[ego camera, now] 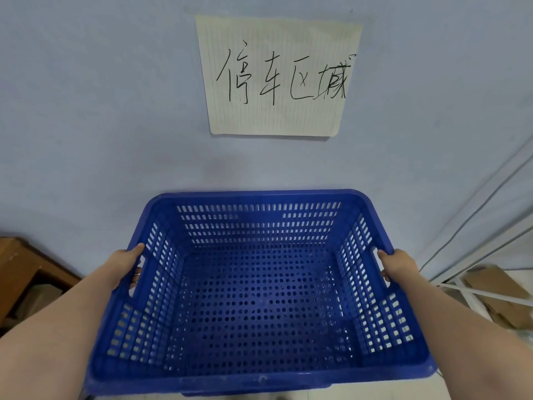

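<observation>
Blue perforated plastic crate [259,298], held level before a pale blue wall. My left hand [127,265] grips its left handle slot, fingers curled through; my right hand [396,265] grips the right slot likewise. A handwritten paper sign [277,76] hangs on the wall above.

Lined paper sheet [275,76] stuck on pale blue wall [101,111], four handwritten black characters across its middle, reading 停车区域, no print or label legible elsewhere in view
</observation>
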`<control>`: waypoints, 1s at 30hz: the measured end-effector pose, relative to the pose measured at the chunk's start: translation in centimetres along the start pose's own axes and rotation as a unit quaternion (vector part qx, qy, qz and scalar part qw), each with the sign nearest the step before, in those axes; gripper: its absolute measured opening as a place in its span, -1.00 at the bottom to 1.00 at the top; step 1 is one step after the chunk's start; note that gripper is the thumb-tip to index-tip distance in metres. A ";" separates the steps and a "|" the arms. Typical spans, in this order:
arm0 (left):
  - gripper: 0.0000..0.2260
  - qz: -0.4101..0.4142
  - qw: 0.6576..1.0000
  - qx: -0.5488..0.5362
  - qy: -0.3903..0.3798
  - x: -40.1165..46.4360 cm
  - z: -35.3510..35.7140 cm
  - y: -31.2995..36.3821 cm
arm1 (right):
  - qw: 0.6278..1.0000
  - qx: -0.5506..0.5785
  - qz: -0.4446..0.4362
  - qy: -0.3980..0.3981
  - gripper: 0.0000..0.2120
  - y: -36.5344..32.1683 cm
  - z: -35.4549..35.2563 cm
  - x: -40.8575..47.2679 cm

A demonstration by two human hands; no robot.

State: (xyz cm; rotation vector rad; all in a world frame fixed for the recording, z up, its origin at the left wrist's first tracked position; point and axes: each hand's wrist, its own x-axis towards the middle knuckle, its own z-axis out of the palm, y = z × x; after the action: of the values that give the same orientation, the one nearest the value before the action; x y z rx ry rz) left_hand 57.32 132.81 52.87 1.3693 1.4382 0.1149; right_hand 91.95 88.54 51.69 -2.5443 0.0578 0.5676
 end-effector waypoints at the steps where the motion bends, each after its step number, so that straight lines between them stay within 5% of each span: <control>1: -0.65 0.000 1.000 0.002 0.001 0.0 0.0 0.0 | 1.000 -0.002 0.000 0.002 -0.67 0.1 0.1 0.0; 30: -0.67 0.035 0.999 0.009 -0.019 0.6 -1.1 -0.1 | 0.997 -0.066 0.004 0.049 -0.64 0.6 1.5 0.3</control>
State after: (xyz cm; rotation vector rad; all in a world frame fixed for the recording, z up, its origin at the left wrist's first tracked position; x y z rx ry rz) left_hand 56.60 133.90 52.87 1.4292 1.3629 0.1201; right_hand 91.53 88.74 50.15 -2.7009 0.0678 0.4632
